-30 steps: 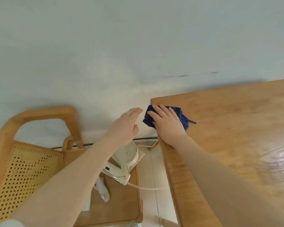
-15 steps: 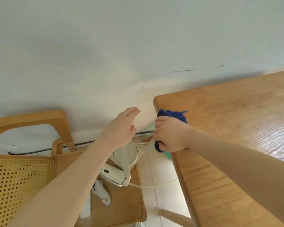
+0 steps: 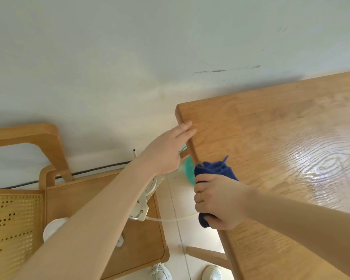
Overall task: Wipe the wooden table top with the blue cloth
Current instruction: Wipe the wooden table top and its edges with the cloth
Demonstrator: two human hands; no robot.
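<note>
1. White shoes (image 3: 211, 272), yours, sit at the bottom edge, cut off by the frame, beside a slanted table leg (image 3: 206, 256).
2. Your right hand (image 3: 217, 202) is clenched around the blue cloth (image 3: 215, 170), bunched at the tabletop (image 3: 281, 138) left edge; your fingers hide most of it, with a bit poking out below your fist.
3. Your left forearm covers much of the white appliance (image 3: 148, 190) on the cane-backed wooden chair (image 3: 18, 219); what the appliance is stays unclear.
4. Your left hand (image 3: 166, 150) is flat and released, fingertips touching the tabletop's edge near its far corner.
5. Glare washes out the wood grain at right.
6. A pale wall (image 3: 129, 57) behind carries dark scuff marks.
</note>
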